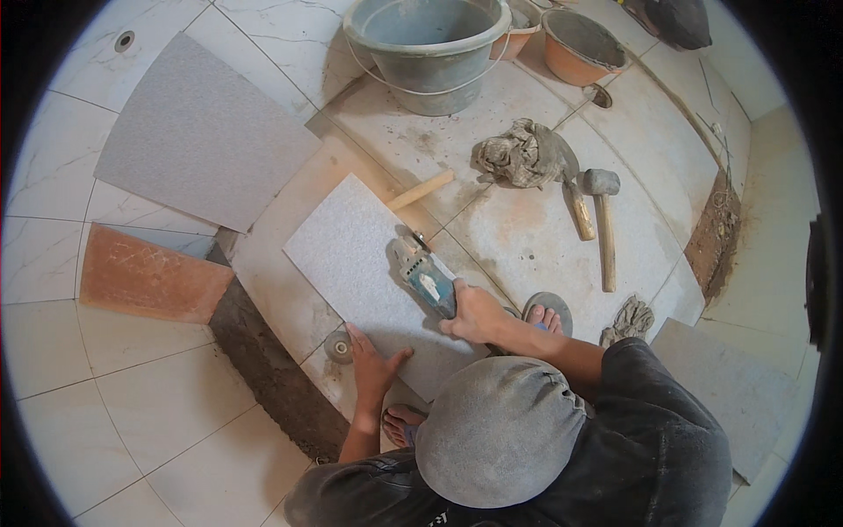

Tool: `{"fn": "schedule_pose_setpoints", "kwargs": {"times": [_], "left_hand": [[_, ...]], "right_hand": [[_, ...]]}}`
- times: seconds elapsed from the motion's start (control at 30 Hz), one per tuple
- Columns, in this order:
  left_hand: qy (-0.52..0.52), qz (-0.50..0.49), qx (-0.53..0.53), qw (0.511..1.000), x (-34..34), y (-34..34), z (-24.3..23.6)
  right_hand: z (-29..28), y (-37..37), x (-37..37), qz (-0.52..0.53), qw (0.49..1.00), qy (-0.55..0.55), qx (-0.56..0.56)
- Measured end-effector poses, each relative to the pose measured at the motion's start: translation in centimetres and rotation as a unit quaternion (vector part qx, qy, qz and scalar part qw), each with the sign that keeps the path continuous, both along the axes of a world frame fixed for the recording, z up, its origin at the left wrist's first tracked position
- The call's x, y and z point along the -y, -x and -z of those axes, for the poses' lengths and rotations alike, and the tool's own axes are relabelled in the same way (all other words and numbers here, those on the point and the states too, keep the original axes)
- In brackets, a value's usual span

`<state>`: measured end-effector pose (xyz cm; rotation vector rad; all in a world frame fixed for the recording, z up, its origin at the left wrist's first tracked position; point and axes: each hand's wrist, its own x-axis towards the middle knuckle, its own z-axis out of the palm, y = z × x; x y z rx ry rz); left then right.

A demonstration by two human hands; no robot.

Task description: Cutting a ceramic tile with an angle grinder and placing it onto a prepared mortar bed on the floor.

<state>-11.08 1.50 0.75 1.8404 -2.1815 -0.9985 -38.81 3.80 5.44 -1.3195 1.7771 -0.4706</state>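
My right hand point(474, 314) is wrapped round the body of a teal angle grinder point(428, 283). The grinder's head lies over the right-hand edge of a light grey speckled tile point(351, 255); whether its disc touches the tile I cannot tell. My left hand point(376, 364) rests at the tile's near left edge with its fingers spread, holding nothing. Close to those fingers a small round disc point(339, 346) with a hole in its middle lies on the floor. A strip of wood point(421, 190) sticks out from beside the tile's far right edge.
Beyond the tile stand a grey bucket point(430, 79) and an orange tub point(584, 48). To the right lie a mallet point(604, 220), a wooden-handled trowel point(576, 202) and a dirty cloth point(522, 156). Left are a large grey tile point(202, 132), a reddish tile point(149, 274) and a dirt-filled gap point(272, 378).
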Motion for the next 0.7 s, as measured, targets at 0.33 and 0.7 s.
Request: {"fn": "schedule_pose_setpoints", "kwargs": {"times": [0.33,0.7], "left_hand": [[0.011,0.005,-0.016,1.0,0.1,-0.4,0.4],[-0.008,-0.002,-0.005,1.0,-0.1,-0.1,0.3]], "right_hand": [[0.9,-1.9,11.2,0.02,0.998,0.067,0.001],[1.0,-2.7,18.7,0.008,0.998,0.067,-0.008]]}}
